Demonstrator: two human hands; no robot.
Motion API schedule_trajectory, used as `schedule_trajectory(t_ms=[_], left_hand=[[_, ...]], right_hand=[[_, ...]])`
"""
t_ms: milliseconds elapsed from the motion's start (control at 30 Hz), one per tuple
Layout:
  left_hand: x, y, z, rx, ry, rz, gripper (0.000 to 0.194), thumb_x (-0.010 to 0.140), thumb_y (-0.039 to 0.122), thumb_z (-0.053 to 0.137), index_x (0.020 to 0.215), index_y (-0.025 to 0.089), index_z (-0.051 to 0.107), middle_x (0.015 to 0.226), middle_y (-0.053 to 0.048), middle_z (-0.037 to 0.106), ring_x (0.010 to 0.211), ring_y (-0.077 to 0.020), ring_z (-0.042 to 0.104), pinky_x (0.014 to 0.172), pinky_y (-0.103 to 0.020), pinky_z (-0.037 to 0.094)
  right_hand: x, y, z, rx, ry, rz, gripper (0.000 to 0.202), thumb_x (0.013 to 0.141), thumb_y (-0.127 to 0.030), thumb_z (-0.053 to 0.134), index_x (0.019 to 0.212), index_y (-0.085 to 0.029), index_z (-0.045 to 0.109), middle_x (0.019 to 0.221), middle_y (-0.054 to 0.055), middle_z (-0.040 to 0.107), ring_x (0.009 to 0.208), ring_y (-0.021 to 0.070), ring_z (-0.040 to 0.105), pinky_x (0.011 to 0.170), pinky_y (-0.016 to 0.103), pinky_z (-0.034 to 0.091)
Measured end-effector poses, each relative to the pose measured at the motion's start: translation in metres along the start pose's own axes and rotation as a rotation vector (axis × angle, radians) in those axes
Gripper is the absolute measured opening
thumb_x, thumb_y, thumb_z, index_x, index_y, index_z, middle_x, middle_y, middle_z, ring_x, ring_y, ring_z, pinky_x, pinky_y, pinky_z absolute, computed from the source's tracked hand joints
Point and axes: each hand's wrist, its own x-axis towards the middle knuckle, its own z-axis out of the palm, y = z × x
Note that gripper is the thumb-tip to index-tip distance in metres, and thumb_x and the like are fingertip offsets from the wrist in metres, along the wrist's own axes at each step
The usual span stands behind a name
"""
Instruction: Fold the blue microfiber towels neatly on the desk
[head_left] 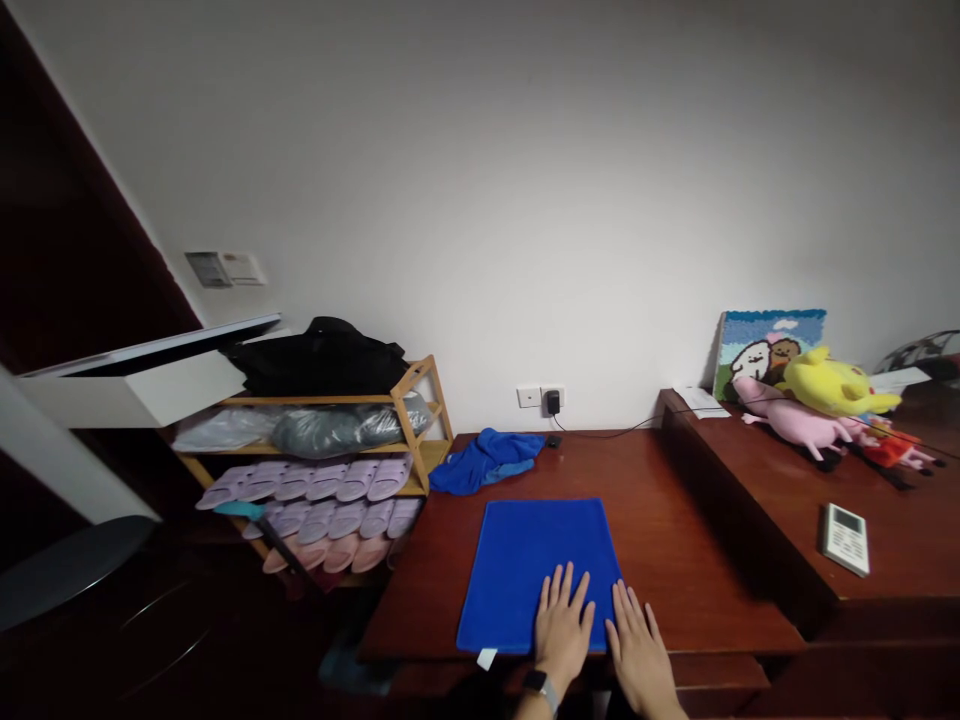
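Note:
A blue cloth (536,560) lies flat and spread out on the reddish-brown wooden desk (675,540), with a small white tag at its near edge. My left hand (562,620), with a watch on its wrist, rests palm down on the cloth's lower right part, fingers stretched out. Beside it, my right hand (637,640) lies flat at the cloth's right edge, its fingers extended. A second blue cloth (487,460) sits crumpled at the back left of the desk.
A wooden shoe rack (420,400) with several slippers (330,478) and a black bag (322,360) stands left. On the raised right surface are plush toys (802,425), a white remote control (845,540) and a picture (772,345). A plugged-in charger (553,402) trails a cable.

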Motion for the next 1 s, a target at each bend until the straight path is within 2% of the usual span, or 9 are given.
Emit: schedule_trajectory(t_ms=[167,267,400,500,600,733,800,900,1000], left_hand=[[-0.061,-0.095,0.0,0.165,0.128,-0.246,0.054,0.103,0.044,0.038,0.156,0.036,0.034,0.165,-0.003,0.037,0.152,-0.0313,0.036,0.122,-0.057,0.035],[-0.102,-0.148,-0.001,0.213,0.182,-0.277,0.055,0.103,0.04,0.038,0.157,0.034,0.033,0.165,0.0,0.036,0.15,-0.0277,0.039,0.12,-0.052,0.04],[-0.13,-0.179,0.004,0.252,0.255,-0.205,0.054,0.101,0.038,0.04,0.154,0.033,0.042,0.161,0.001,0.042,0.146,-0.0259,0.046,0.116,-0.047,0.047],[-0.115,-0.166,0.004,0.282,0.373,-0.202,0.049,0.1,0.035,0.041,0.146,0.029,0.056,0.151,-0.002,0.057,0.14,-0.0275,0.054,0.112,-0.048,0.051],[-0.066,-0.115,-0.003,0.215,0.411,-0.158,0.047,0.102,0.031,0.038,0.144,0.025,0.059,0.149,-0.005,0.06,0.14,-0.0271,0.054,0.114,-0.048,0.05],[0.016,-0.026,-0.003,0.008,0.196,0.075,0.048,0.106,0.036,0.034,0.151,0.03,0.048,0.159,-0.001,0.048,0.147,-0.0227,0.044,0.123,-0.047,0.04],[0.043,0.0,0.004,-0.053,0.088,0.106,0.05,0.106,0.042,0.031,0.154,0.034,0.041,0.163,0.0,0.042,0.151,-0.0221,0.038,0.126,-0.047,0.034],[0.057,-0.003,0.01,-0.086,-0.011,0.054,0.052,0.106,0.051,0.026,0.156,0.038,0.037,0.165,0.001,0.036,0.154,-0.0224,0.031,0.127,-0.05,0.028],[0.048,-0.047,0.001,-0.033,-0.037,-0.085,0.056,0.104,0.055,0.027,0.157,0.038,0.036,0.167,-0.002,0.031,0.156,-0.025,0.026,0.128,-0.053,0.024]], right_hand=[[0.016,-0.001,-0.012,0.031,-0.013,0.055,0.066,0.102,-0.054,0.023,0.157,-0.022,0.04,0.162,0.003,0.036,0.154,0.0305,0.026,0.125,0.057,0.022],[0.041,-0.015,-0.026,0.044,-0.008,0.072,0.068,0.102,-0.054,0.019,0.159,-0.021,0.034,0.165,0.001,0.03,0.155,0.0286,0.022,0.126,0.052,0.023],[0.069,-0.032,-0.038,0.02,-0.083,0.053,0.068,0.103,-0.051,0.018,0.162,-0.017,0.023,0.168,0.0,0.019,0.157,0.0259,0.016,0.128,0.048,0.017],[0.076,-0.033,-0.033,0.0,-0.115,0.067,0.069,0.103,-0.051,0.019,0.162,-0.016,0.021,0.168,0.0,0.018,0.157,0.0259,0.014,0.128,0.048,0.014],[0.076,-0.03,-0.027,-0.003,-0.082,0.09,0.071,0.103,-0.053,0.018,0.162,-0.014,0.02,0.169,0.0,0.015,0.157,0.0264,0.012,0.129,0.046,0.013],[0.076,-0.027,-0.026,-0.036,-0.121,0.099,0.07,0.102,-0.049,0.019,0.161,-0.011,0.021,0.169,0.004,0.017,0.157,0.0273,0.012,0.128,0.045,0.013],[0.078,-0.027,-0.027,-0.067,-0.152,0.076,0.065,0.102,-0.04,0.018,0.161,-0.012,0.023,0.169,0.003,0.016,0.157,0.0268,0.011,0.128,0.045,0.012],[0.081,-0.028,-0.025,-0.09,-0.166,0.084,0.065,0.102,-0.038,0.016,0.161,-0.013,0.022,0.169,0.002,0.015,0.157,0.0255,0.01,0.128,0.045,0.012],[0.082,-0.029,-0.023,-0.074,-0.142,0.126,0.068,0.103,-0.047,0.016,0.162,-0.012,0.017,0.17,0.003,0.014,0.157,0.0252,0.011,0.128,0.044,0.011]])
